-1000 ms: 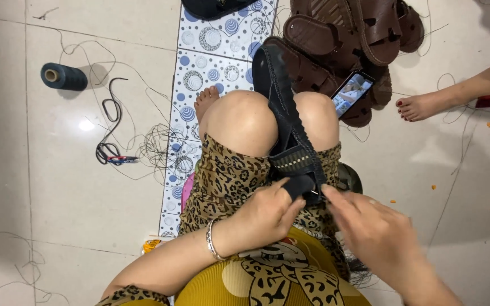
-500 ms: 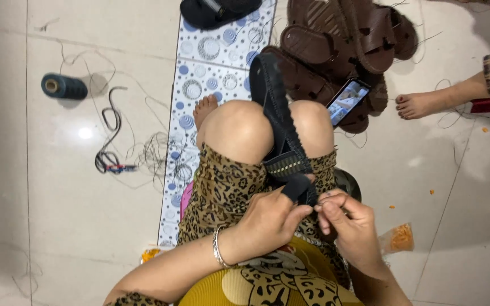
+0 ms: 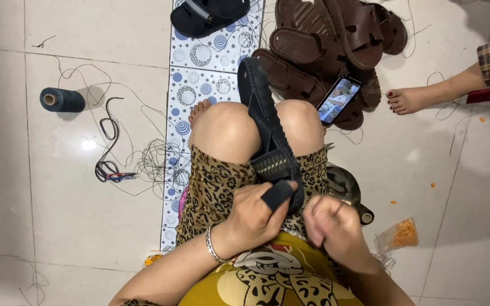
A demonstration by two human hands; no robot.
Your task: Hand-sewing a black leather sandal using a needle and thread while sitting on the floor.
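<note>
The black sandal (image 3: 267, 136) lies clamped between the knees, heel end toward the lap. The left hand (image 3: 253, 218) grasps its heel strap; the right hand (image 3: 333, 226) is clenched beside it, contents too blurred to tell. Keep the sole pinned by the knees and the strap taut. Count: one thread spool (image 3: 62, 100), one phone (image 3: 339, 100), one more black sandal (image 3: 208, 14), several brown sandals (image 3: 336, 39).

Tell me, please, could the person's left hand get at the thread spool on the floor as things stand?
Probably not at once: the left hand grips the black sandal, and the thread spool lies apart on bare tile.
</note>
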